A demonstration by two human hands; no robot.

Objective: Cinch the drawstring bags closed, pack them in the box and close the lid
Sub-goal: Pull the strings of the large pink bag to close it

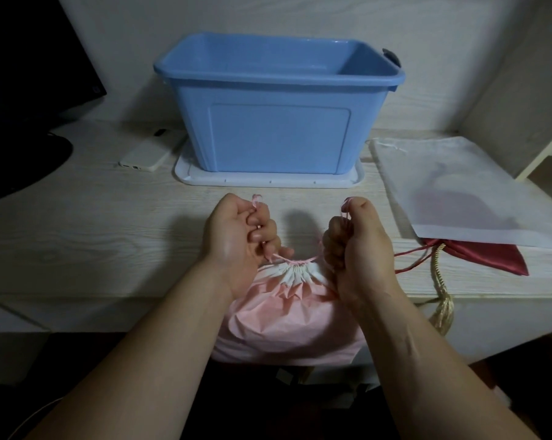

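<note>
At the near edge of the desk [78, 217], the pink bag [287, 319] hangs partly over the front, its mouth gathered. The left hand [236, 236] and right hand [351, 246] each clench one end of the pink drawstring [295, 261]. Beyond stands the open blue box [278, 122] on its white lid [268, 181]; the white bag [465, 188] lies on the right over a red bag [490, 258].

A white phone [148, 154] lies on the pale wooden table [78, 233], near a dark monitor [30, 58] at the left.
</note>
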